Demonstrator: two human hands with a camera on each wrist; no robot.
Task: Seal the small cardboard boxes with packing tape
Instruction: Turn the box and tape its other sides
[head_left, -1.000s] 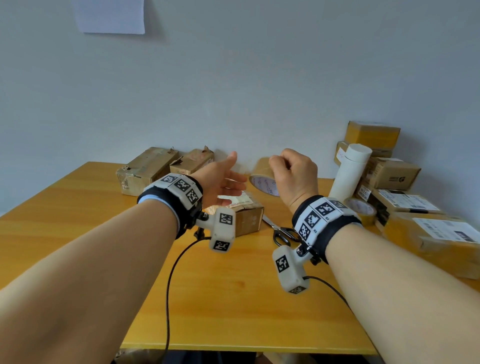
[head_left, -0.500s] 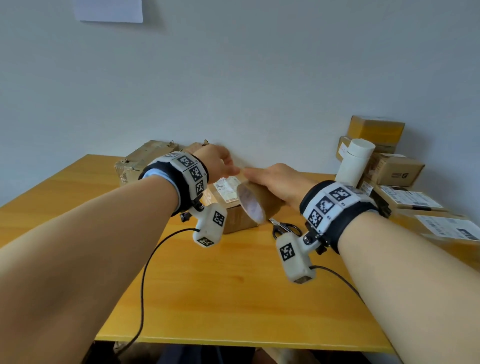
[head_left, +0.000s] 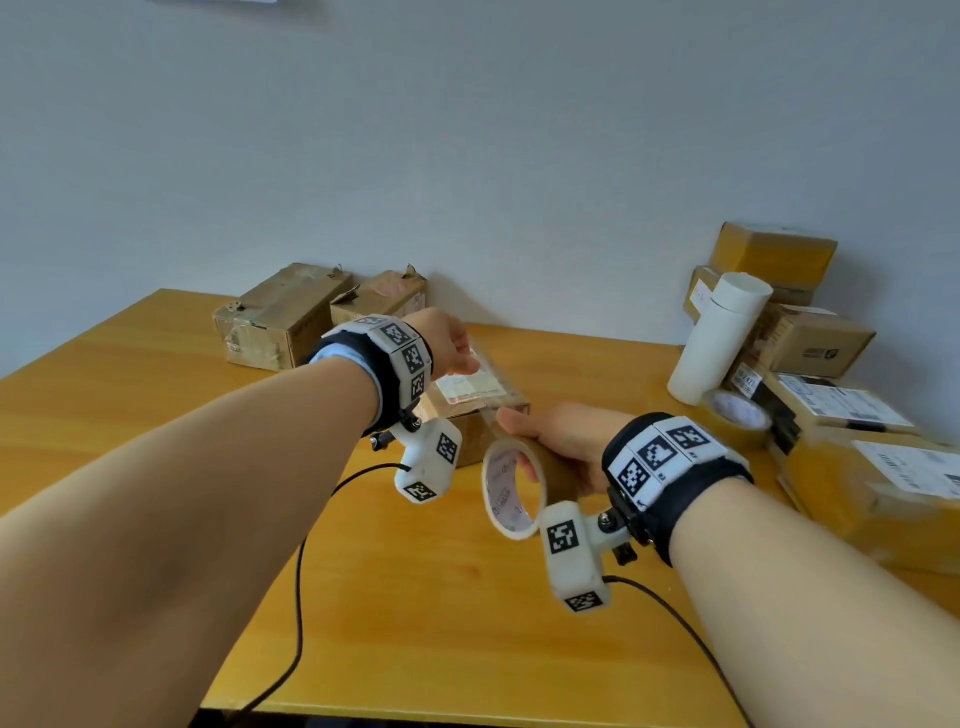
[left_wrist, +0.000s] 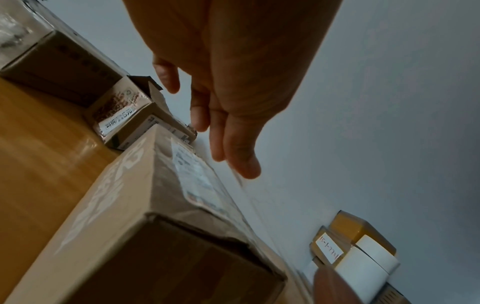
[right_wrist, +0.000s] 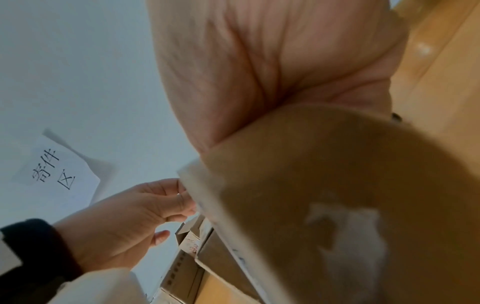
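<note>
A roll of packing tape (head_left: 514, 488) is gripped in the right hand (head_left: 566, 441), its fingers curled round the roll, just off the near end of a small cardboard box (head_left: 470, 410) that sits toward the back edge of the wooden tabletop (head_left: 441, 623), about midway along it. A clear strip of tape (head_left: 491, 384) is drawn over the labelled top of the box, its free end pinched between thumb and fingertips of the left hand (head_left: 449, 343) at the far end. The step in hand is judged to be the laying of the strip along the top seam. Next, the free end would need to be pressed down, the strip smoothed flat and then cut; no cutter can be seen. Other boxes are stacked at the back left and back right corners.
</note>
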